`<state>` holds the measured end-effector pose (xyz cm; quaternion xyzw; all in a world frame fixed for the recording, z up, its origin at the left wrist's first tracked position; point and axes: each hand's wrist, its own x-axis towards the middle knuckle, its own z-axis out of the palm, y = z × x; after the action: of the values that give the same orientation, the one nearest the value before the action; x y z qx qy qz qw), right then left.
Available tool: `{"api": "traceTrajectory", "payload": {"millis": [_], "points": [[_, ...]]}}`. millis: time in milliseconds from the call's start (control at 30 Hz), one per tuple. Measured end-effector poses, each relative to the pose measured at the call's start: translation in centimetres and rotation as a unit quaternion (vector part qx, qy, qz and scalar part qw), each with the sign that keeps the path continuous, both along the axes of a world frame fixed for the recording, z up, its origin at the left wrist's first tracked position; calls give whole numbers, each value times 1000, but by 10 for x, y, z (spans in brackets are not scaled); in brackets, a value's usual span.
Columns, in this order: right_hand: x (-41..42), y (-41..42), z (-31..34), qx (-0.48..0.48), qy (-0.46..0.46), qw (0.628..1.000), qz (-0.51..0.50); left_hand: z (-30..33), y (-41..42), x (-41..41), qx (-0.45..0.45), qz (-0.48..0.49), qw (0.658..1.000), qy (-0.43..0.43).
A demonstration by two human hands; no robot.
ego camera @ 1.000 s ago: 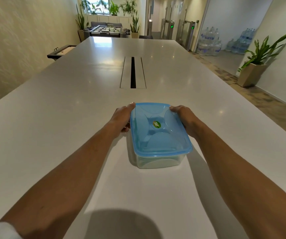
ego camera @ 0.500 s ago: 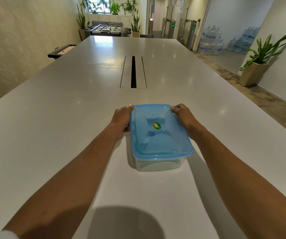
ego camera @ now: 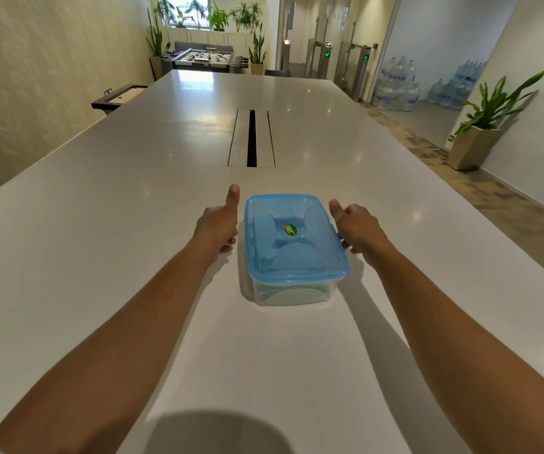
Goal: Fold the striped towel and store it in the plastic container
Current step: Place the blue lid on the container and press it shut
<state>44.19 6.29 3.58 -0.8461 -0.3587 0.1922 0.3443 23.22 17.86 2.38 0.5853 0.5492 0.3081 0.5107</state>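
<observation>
The plastic container [ego camera: 292, 291] stands on the white table [ego camera: 100, 231] in front of me, its clear body closed by a blue lid [ego camera: 290, 240] with a green sticker. Through the clear front wall a pale shape shows; I cannot make out stripes. My left hand [ego camera: 218, 224] hovers just left of the container with a small gap, thumb pointing forward, fingers loosely curled, holding nothing. My right hand [ego camera: 359, 227] sits at the lid's right edge, thumb out and fingers curled beside the rim; whether it touches is unclear.
A cable slot [ego camera: 251, 137] runs down the table's middle beyond the container. A potted plant [ego camera: 480, 132] and stacked water bottles [ego camera: 398, 90] stand on the floor to the right. A small side table [ego camera: 120, 98] is at the far left.
Both hands have come off the lid and moved outward, the left one clearly away from the container. The container has stayed in place.
</observation>
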Motion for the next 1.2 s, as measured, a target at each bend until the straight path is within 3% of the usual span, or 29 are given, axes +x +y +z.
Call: {"api": "traceTrajectory", "payload": {"millis": [167,367,567,800,1000,1200], "points": [[-20,-30,-10,-1,15,1000,-11,-5,-48,-19,20,-18,999,40],[-46,-38,-16,-3,-44,998,-39,-10,-83,-22,80,-20,991,108],[-52,-41,-24,59,-25,996,-68,-19,-99,-18,42,9,999,17],[-50,-43,-33,157,69,983,-70,-27,-99,-12,12,34,994,-100],[-51,-43,-36,208,118,968,-80,-28,-101,-9,21,51,991,-120],[-60,-49,-31,215,67,968,-107,-25,-110,-14,36,52,993,-99]]}}
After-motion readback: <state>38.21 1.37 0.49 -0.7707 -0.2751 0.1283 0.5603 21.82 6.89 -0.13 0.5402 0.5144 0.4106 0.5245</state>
